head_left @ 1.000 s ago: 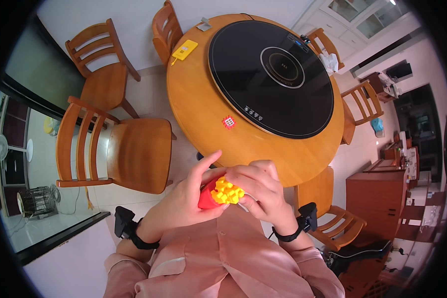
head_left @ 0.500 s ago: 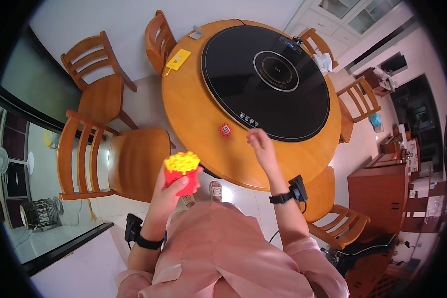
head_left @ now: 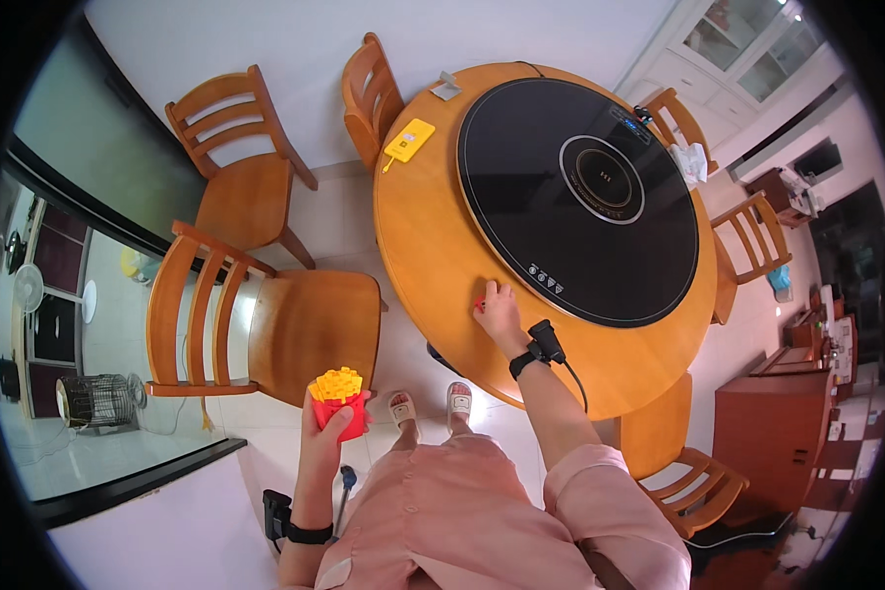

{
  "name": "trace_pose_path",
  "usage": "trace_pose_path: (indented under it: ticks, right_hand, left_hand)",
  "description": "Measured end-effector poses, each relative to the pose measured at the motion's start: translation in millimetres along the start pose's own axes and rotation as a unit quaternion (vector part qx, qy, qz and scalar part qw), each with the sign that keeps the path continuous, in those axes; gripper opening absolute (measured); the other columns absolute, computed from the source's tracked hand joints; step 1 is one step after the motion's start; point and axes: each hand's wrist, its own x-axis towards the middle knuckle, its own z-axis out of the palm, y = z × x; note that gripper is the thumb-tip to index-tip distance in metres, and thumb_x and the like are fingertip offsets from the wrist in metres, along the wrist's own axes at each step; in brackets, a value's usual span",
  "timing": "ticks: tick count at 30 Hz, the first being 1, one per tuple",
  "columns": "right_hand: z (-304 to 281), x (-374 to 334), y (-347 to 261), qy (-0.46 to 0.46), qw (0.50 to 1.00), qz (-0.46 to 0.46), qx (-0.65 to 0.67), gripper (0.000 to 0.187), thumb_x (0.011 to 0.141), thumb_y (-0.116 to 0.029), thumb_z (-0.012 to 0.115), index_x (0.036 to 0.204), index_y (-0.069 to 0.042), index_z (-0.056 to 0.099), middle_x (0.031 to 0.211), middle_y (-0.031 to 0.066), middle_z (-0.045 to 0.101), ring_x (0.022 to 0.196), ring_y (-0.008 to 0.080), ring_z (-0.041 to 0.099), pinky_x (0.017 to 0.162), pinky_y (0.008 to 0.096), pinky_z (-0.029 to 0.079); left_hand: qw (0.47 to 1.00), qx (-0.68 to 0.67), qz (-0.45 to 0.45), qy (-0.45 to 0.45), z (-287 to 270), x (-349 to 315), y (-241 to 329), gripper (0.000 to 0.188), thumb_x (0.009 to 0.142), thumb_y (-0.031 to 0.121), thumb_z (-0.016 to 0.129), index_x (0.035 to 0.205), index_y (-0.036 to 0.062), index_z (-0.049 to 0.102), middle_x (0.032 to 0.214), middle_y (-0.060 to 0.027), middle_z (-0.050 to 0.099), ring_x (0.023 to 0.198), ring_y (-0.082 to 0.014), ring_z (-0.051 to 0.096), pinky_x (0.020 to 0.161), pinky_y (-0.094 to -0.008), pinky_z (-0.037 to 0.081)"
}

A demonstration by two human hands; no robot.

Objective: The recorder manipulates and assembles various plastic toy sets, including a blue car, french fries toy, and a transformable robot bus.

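My left hand [head_left: 317, 444] is closed round a toy box of French fries [head_left: 338, 397], red below with yellow fries on top, held upright off the table's near left side. Out over the round wooden table, my right hand [head_left: 501, 317] has its fingers curled down onto a small red piece [head_left: 479, 305]. Only a bit of its red edge shows; the fingers cover the rest. It lies on the wood beside the black turntable.
The wooden table [head_left: 418, 231] carries a large black glass turntable [head_left: 521, 197]. A yellow card-like case [head_left: 410, 141] with a strap lies near its far left edge. Wooden chairs [head_left: 315, 324] stand around it, and a white bag [head_left: 690, 162] hangs at the far right.
My right hand has come down from above the table onto the small red piece. My left hand still holds the fries toy, now lower in view. The view has shifted.
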Motion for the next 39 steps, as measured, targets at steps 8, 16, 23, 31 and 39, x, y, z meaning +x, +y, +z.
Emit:
trace_pose_path:
  ticks: [8, 16, 23, 31, 39]
  right_hand:
    - [-67.6, -112.2, -19.0, -0.192, 0.43, 0.253, 0.845, 0.028, 0.091, -0.027, 0.051, 0.108, -0.005, 0.053, 0.103, 0.0103, 0.06, 0.086, 0.0223, 0.063, 0.069, 0.0357, 0.054]
    - [-175.3, -259.0, -15.0, 0.0, 0.394, 0.219, 0.893, 0.034, 0.095, -0.03, 0.048, 0.115, -0.004, 0.051, 0.104, 0.0135, 0.06, 0.088, 0.0245, 0.063, 0.064, 0.0334, 0.054]
    - [-254.2, -348.8, 8.5, 0.147, 0.568, 0.169, 0.792, 0.041, 0.096, -0.031, 0.05, 0.128, -0.005, 0.044, 0.102, 0.0085, 0.057, 0.086, 0.0154, 0.059, 0.063, 0.0256, 0.05]
    - [-295.5, -521.5, 82.5, 0.373, 0.592, 0.294, 0.651, 0.044, 0.092, -0.021, 0.058, 0.13, -0.005, 0.041, 0.105, 0.0059, 0.057, 0.086, 0.0108, 0.057, 0.061, 0.0224, 0.049]
    - [-350.1, -683.4, 159.6, 0.463, 0.589, 0.406, 0.523, 0.036, 0.086, -0.019, 0.067, 0.113, 0.001, 0.055, 0.098, 0.0066, 0.064, 0.083, 0.0091, 0.058, 0.071, 0.024, 0.049]
  left_hand:
    - [0.989, -0.047, -0.045, -0.132, -0.5, 37.3, -13.9, 0.04, 0.094, 0.031, 0.044, 0.127, 0.01, 0.04, 0.11, -0.0187, 0.06, 0.078, -0.0235, 0.064, 0.068, -0.0326, 0.053]
    - [0.895, 0.086, -0.03, -0.436, 128.2, 41.0, -26.6, 0.064, 0.084, 0.025, 0.066, 0.137, 0.0078, 0.033, 0.129, -0.012, 0.045, 0.116, -0.0188, 0.048, 0.099, -0.032, 0.038]
    - [0.832, 0.205, 0.074, -0.51, 243.3, -64.5, -96.6, 0.07, 0.072, 0.019, 0.081, 0.124, 0.0004, 0.038, 0.112, -0.0101, 0.056, 0.103, -0.02, 0.057, 0.09, -0.0321, 0.046]
    - [0.746, 0.128, -0.003, -0.653, 340.2, -256.4, -203.2, 0.035, 0.096, 0.029, 0.051, 0.118, 0.0032, 0.042, 0.105, -0.0059, 0.055, 0.093, -0.0137, 0.055, 0.084, -0.0265, 0.044]
    - [0.585, 0.126, -0.197, -0.777, 448.6, -433.4, -289.2, 0.031, 0.092, 0.025, 0.059, 0.111, 0.001, 0.052, 0.103, -0.0091, 0.061, 0.093, -0.0145, 0.06, 0.083, -0.0278, 0.049]
